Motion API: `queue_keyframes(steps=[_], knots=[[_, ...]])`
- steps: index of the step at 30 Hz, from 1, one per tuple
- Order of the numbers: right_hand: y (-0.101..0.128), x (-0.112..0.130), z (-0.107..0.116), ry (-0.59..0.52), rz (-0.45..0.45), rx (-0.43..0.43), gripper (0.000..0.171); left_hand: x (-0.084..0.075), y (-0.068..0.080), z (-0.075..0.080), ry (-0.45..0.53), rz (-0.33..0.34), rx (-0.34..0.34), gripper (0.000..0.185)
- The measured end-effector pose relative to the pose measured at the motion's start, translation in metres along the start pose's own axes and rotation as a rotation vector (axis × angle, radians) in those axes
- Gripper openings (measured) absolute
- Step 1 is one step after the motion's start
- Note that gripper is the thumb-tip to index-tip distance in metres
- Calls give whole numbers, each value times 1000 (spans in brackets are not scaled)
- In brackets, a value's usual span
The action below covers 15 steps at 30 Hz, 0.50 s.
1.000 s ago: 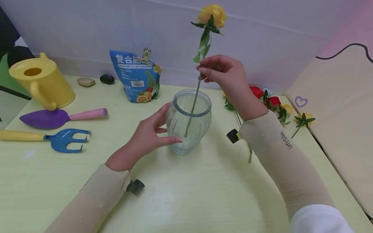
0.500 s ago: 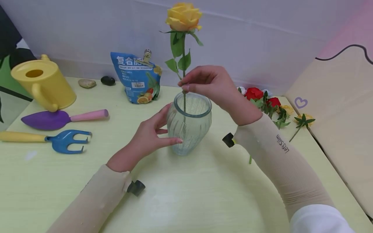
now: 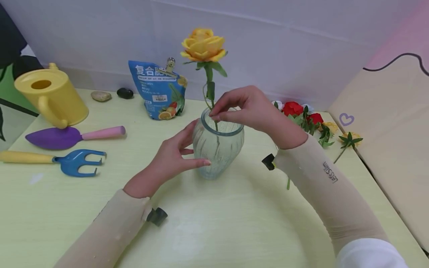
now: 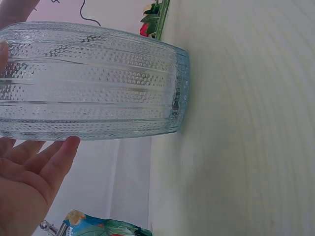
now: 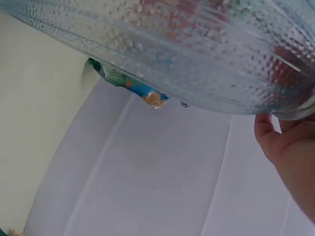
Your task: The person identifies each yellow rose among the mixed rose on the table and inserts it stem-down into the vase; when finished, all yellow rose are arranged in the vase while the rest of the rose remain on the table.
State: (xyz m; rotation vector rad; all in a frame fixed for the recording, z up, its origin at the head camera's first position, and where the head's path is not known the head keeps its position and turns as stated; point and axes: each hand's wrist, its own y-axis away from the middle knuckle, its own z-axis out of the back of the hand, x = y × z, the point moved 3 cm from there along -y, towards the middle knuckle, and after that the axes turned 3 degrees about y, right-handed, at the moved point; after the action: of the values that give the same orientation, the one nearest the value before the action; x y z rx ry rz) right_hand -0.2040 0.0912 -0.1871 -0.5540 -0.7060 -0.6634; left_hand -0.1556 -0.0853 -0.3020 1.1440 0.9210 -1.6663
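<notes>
A clear ribbed glass vase (image 3: 222,150) stands upright on the table. My left hand (image 3: 169,160) holds its left side, thumb in front and fingers behind. In the left wrist view, the fingers lie along the dotted glass of the vase (image 4: 98,83). My right hand (image 3: 253,111) pinches the stem of a yellow rose (image 3: 202,46) between thumb and fingers at the vase's mouth. The bloom stands above the rim, and the lower stem shows through the glass. In the right wrist view, my right hand (image 5: 298,157) is at the rim; the pinch itself is hidden there.
Red, white and yellow flowers (image 3: 306,117) lie at the back right, partly behind my right arm. A blue clipped bag (image 3: 159,93) stands behind the vase. Leftward are a yellow watering can (image 3: 63,100), purple trowel (image 3: 55,138), blue hand fork (image 3: 75,163) and two stones (image 3: 101,96).
My right hand has moved left and down, lowering the rose's stem deeper into the vase. The bloom now sits lower and further left than a second ago. My left hand stays on the vase.
</notes>
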Motion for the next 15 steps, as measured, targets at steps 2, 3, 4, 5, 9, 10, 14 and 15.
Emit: queue_keyframes(steps=[2,3,4,5,9,10,14,15], knots=[[2,1,0,41,-4,28,7,0,0,0,1,-2,-1,95],[3,2,0,62,-3,41,7,0,0,0,0,-3,-2,95],[3,3,-1,79,-5,53,7,0,0,0,0,-3,-2,95],[4,5,-1,102,-10,66,7,0,0,0,-3,-3,-3,95],[5,9,-3,209,-26,128,6,0,0,1,-9,-8,-4,95],[5,10,-3,226,-28,143,6,0,0,0,-10,-7,-4,95],[8,15,2,268,-21,152,6,-1,0,0,-13,0,-5,96],[10,16,5,269,-17,145,7,-1,0,0,-16,3,-7,96]])
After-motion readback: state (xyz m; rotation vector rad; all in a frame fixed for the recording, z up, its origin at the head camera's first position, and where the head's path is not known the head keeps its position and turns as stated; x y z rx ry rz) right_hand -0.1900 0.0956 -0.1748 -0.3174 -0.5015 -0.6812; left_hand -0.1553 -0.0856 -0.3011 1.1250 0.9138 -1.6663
